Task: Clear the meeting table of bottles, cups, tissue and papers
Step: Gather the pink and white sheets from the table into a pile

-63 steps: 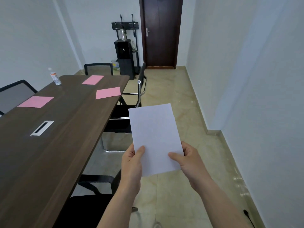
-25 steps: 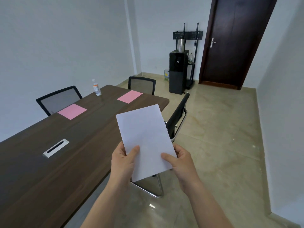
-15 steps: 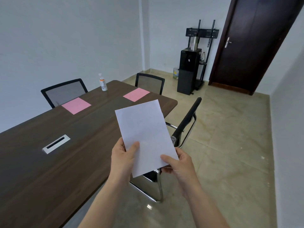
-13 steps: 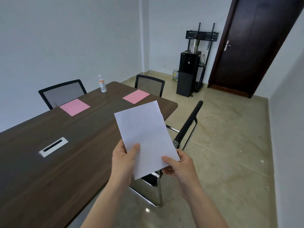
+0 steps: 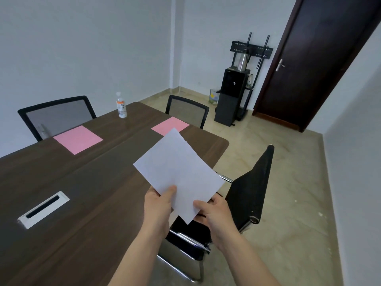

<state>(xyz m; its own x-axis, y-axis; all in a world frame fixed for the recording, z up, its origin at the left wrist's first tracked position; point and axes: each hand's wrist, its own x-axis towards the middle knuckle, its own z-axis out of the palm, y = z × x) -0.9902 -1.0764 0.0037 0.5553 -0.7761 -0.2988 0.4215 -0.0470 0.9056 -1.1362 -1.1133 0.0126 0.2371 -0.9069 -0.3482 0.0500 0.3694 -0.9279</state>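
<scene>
Head view: pinched white sheet point(image 5: 177, 168) in left hand point(image 5: 157, 207) and right hand point(image 5: 214, 213); risked creasing or dropping it reaching for pink paper point(image 5: 170, 125).

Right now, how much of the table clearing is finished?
Partly. No cups or tissue show on the table. The left hand and right hand hold a white sheet. Left to clear: the left pink paper, the far pink paper and the bottle.

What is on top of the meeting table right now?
A near pink sheet, a far pink sheet, a bottle and a cable slot. The white paper, in the left hand and right hand, covers some tabletop and the far sheet's corner.
</scene>
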